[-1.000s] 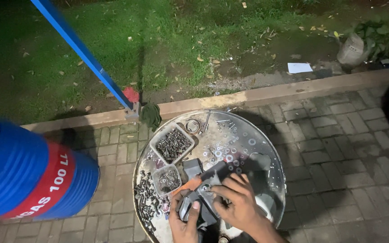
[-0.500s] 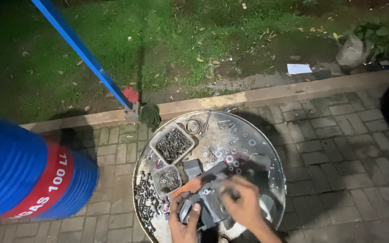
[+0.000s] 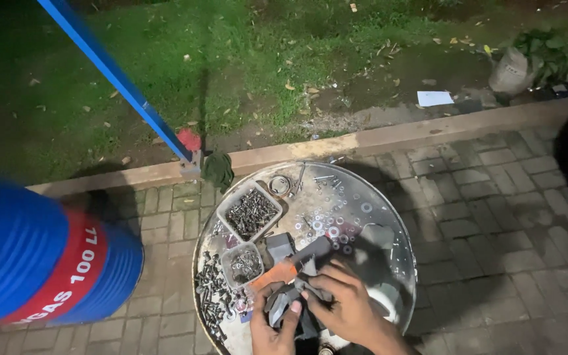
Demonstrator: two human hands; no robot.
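Note:
Both my hands work over a round metal drum top (image 3: pixel 389 217) strewn with washers and bolts. My left hand (image 3: pixel 269 329) grips a dark grey metal part (image 3: pixel 283 304) from below. My right hand (image 3: pixel 343 299) closes on the same grey part from the right and above. An orange piece (image 3: pixel 272 273) lies just left of the hands. Two clear plastic tubs stand on the drum top: a larger tub of screws (image 3: pixel 250 212) and a smaller tub of screws (image 3: pixel 242 264). A pile of dark bolts (image 3: pixel 210 296) lies at the left rim.
A blue and red drum (image 3: pixel 41 263) lies on its side at the left. A blue metal bar (image 3: pixel 116 79) slants down to a bracket on the kerb (image 3: pixel 428 131). Brick paving surrounds the drum top; grass, a white paper (image 3: pixel 434 98) and a potted plant (image 3: pixel 527 62) lie beyond.
My hands have shifted slightly lower and left on the drum top, turning the grey part between them. The view has tilted a little.

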